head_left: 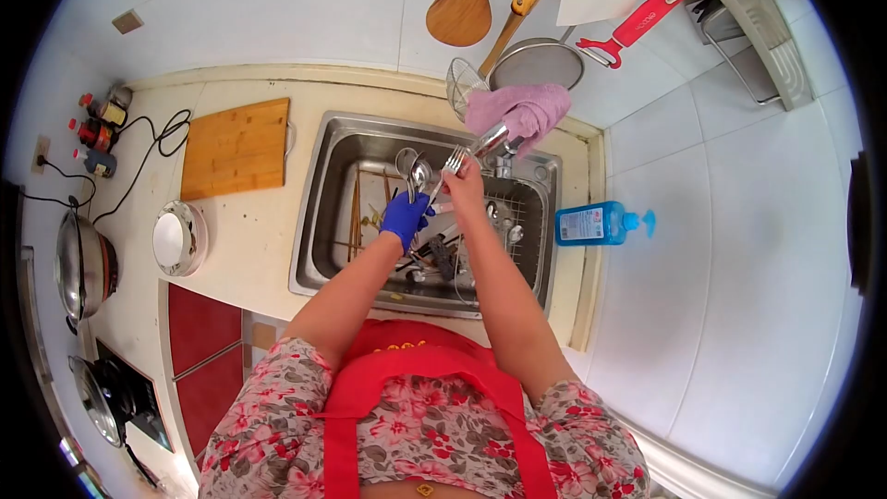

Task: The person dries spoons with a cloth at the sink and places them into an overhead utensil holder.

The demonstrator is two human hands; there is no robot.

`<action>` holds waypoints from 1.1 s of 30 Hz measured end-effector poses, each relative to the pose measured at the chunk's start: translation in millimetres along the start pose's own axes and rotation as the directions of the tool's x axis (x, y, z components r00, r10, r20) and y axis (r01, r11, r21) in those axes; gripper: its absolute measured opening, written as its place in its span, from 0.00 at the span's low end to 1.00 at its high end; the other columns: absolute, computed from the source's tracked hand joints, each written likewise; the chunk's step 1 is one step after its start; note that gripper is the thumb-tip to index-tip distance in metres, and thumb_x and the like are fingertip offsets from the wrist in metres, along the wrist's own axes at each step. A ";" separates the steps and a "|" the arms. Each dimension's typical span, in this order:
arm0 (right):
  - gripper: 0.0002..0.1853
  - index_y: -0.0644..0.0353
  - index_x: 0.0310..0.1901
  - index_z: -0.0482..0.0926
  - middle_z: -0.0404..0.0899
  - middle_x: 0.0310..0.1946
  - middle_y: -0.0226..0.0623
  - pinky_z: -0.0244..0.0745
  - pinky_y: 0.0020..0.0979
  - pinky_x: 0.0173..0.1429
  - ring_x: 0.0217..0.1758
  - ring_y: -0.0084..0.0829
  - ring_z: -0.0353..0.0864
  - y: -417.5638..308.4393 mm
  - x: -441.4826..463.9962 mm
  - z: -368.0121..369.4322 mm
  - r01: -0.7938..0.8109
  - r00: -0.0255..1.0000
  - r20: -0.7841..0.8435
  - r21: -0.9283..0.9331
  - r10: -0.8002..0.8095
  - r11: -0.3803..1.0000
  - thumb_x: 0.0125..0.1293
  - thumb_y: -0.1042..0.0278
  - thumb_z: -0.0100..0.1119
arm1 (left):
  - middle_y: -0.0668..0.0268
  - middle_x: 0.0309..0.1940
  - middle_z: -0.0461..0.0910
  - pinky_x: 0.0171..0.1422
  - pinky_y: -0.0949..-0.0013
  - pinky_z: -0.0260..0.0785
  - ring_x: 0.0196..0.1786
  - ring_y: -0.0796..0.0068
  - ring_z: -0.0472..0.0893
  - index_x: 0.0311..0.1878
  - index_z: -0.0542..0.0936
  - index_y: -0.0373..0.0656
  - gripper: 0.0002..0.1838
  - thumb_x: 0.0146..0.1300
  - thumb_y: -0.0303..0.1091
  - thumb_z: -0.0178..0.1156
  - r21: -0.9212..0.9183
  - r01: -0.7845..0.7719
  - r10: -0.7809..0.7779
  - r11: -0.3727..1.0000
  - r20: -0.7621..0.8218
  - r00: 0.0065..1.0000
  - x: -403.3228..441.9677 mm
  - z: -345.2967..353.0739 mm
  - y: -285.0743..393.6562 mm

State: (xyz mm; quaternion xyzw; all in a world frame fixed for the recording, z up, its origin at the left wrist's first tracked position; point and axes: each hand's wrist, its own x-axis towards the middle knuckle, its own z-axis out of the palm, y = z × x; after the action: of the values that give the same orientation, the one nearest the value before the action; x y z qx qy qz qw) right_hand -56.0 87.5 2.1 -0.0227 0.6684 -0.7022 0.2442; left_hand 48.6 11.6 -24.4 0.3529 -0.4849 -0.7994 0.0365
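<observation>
My left hand (404,216), in a blue glove, is closed around several spoons (420,173) with their bowls pointing up. Close beside it, my bare right hand (466,187) has its fingers closed on a fork (454,160), tines upward; its handle slants down toward the blue glove. Both hands are above the steel sink (309,231), just below the faucet (490,141). More cutlery, wooden chopsticks (356,212) and a dark scrubber (442,259) lie in the sink, partly hidden by my forearms.
A pink cloth (517,115) drapes over the faucet. To the right stands a blue pump bottle (591,224). Leftward on the counter are a wooden cutting board (236,150) and stacked bowls (178,237). A strainer (538,66) and a red peeler (647,17) hang above.
</observation>
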 end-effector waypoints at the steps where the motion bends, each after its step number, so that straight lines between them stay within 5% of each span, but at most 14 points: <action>1: 0.07 0.61 0.36 0.70 0.71 0.24 0.28 0.65 0.26 0.32 0.27 0.21 0.69 -2.7 4.1 -0.5 0.053 0.999 0.003 -0.086 -0.053 0.995 0.58 0.70 0.53 | 0.68 0.21 0.75 0.23 0.77 0.62 0.18 0.80 0.69 0.38 0.74 0.41 0.08 0.59 0.34 0.53 0.000 -0.002 0.002 1.000 -0.001 1.000 -2.4 0.5 -1.7; 3: 0.06 0.61 0.37 0.69 0.71 0.24 0.29 0.65 0.27 0.32 0.27 0.22 0.69 -0.8 9.3 -2.5 0.109 0.994 0.010 -0.171 -0.109 0.979 0.59 0.71 0.52 | 0.68 0.22 0.75 0.23 0.77 0.63 0.19 0.81 0.70 0.38 0.75 0.41 0.08 0.58 0.33 0.54 -0.023 -0.049 0.050 0.999 0.028 0.998 -6.7 5.0 -1.3; 5: 0.08 0.62 0.40 0.68 0.72 0.24 0.32 0.66 0.27 0.33 0.27 0.24 0.70 7.8 14.4 -3.3 0.231 0.953 -0.072 -0.454 -0.294 0.860 0.59 0.72 0.51 | 0.67 0.22 0.75 0.22 0.78 0.62 0.19 0.81 0.70 0.37 0.76 0.40 0.07 0.59 0.33 0.54 0.009 -0.037 0.036 0.999 0.051 0.998 -9.3 7.6 5.0; 9: 0.09 0.62 0.41 0.69 0.73 0.25 0.32 0.67 0.27 0.34 0.27 0.25 0.71 11.8 25.5 -0.6 0.353 0.935 0.108 -0.308 -0.337 0.883 0.60 0.71 0.50 | 0.68 0.23 0.74 0.22 0.79 0.61 0.19 0.81 0.70 0.37 0.77 0.39 0.08 0.60 0.33 0.54 -0.006 -0.002 0.003 1.000 0.104 0.995 -13.8 9.2 16.2; 12: 0.11 0.62 0.43 0.72 0.74 0.26 0.30 0.65 0.25 0.32 0.26 0.23 0.70 -9.8 27.2 -1.0 0.094 0.995 0.053 -0.119 -0.088 0.988 0.63 0.67 0.50 | 0.68 0.23 0.75 0.25 0.79 0.63 0.22 0.81 0.71 0.37 0.77 0.38 0.07 0.59 0.32 0.54 -0.077 0.004 0.008 0.997 0.159 0.987 -11.8 13.0 20.8; 17: 0.10 0.61 0.42 0.73 0.75 0.29 0.31 0.67 0.22 0.33 0.30 0.22 0.73 -29.1 31.0 -11.0 0.187 0.982 0.035 -0.207 -0.184 0.960 0.61 0.66 0.52 | 0.67 0.23 0.74 0.26 0.78 0.64 0.22 0.80 0.70 0.37 0.77 0.37 0.08 0.61 0.32 0.52 -0.109 0.019 0.006 0.994 0.228 0.974 -9.4 33.9 28.2; 19: 0.10 0.61 0.42 0.73 0.75 0.31 0.30 0.67 0.23 0.33 0.32 0.22 0.74 -33.0 29.9 -13.3 -0.043 0.986 0.168 0.189 0.011 0.981 0.59 0.70 0.55 | 0.68 0.22 0.73 0.26 0.77 0.63 0.22 0.79 0.71 0.39 0.77 0.36 0.10 0.62 0.32 0.51 -0.053 0.014 -0.003 0.998 0.209 0.978 -4.5 36.4 27.8; 25: 0.16 0.60 0.47 0.72 0.74 0.33 0.28 0.67 0.22 0.34 0.34 0.21 0.73 -42.5 23.4 -33.6 0.013 0.979 0.204 0.064 -0.026 0.998 0.55 0.76 0.56 | 0.66 0.28 0.74 0.34 0.74 0.69 0.29 0.76 0.74 0.44 0.74 0.39 0.10 0.62 0.33 0.51 -0.107 0.084 -0.056 0.991 0.245 0.968 21.4 50.3 29.3; 27: 0.16 0.60 0.48 0.71 0.73 0.35 0.27 0.67 0.22 0.38 0.35 0.20 0.72 -52.6 21.3 -37.9 0.030 0.977 0.214 -0.062 -0.016 0.998 0.56 0.74 0.55 | 0.66 0.27 0.74 0.35 0.73 0.69 0.29 0.76 0.74 0.43 0.74 0.39 0.10 0.62 0.33 0.50 -0.249 0.156 -0.067 0.956 0.330 0.942 26.8 54.6 31.0; 29: 0.12 0.60 0.44 0.72 0.75 0.38 0.28 0.66 0.24 0.44 0.39 0.18 0.70 -53.5 22.9 -39.5 0.206 0.951 0.265 -0.169 -0.157 0.964 0.56 0.76 0.51 | 0.67 0.26 0.73 0.35 0.72 0.70 0.28 0.76 0.73 0.43 0.73 0.40 0.09 0.63 0.33 0.50 -0.182 0.133 -0.062 0.974 0.352 0.934 27.0 54.4 35.2; 31: 0.12 0.62 0.45 0.71 0.74 0.40 0.29 0.65 0.22 0.45 0.41 0.18 0.69 -49.4 28.0 -47.6 0.183 0.948 0.295 -0.192 -0.121 0.964 0.59 0.72 0.50 | 0.69 0.24 0.72 0.33 0.73 0.69 0.26 0.77 0.71 0.42 0.74 0.41 0.09 0.63 0.33 0.50 -0.344 0.235 -0.123 0.909 0.317 0.940 35.6 55.0 31.8; 33: 0.15 0.60 0.49 0.70 0.74 0.40 0.29 0.65 0.23 0.47 0.43 0.20 0.71 -48.1 24.6 -62.1 0.052 0.940 0.341 -0.198 0.019 0.979 0.61 0.66 0.52 | 0.70 0.23 0.72 0.30 0.75 0.68 0.24 0.78 0.70 0.42 0.74 0.41 0.09 0.63 0.34 0.50 -0.251 0.133 -0.063 0.959 0.270 0.961 37.4 58.8 32.7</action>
State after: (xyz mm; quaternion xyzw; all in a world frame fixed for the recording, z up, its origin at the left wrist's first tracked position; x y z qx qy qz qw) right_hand -114.9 135.4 34.0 -0.1746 0.6844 -0.6173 0.3466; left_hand -23.9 23.5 -1.5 0.2608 -0.3550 -0.8975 -0.0201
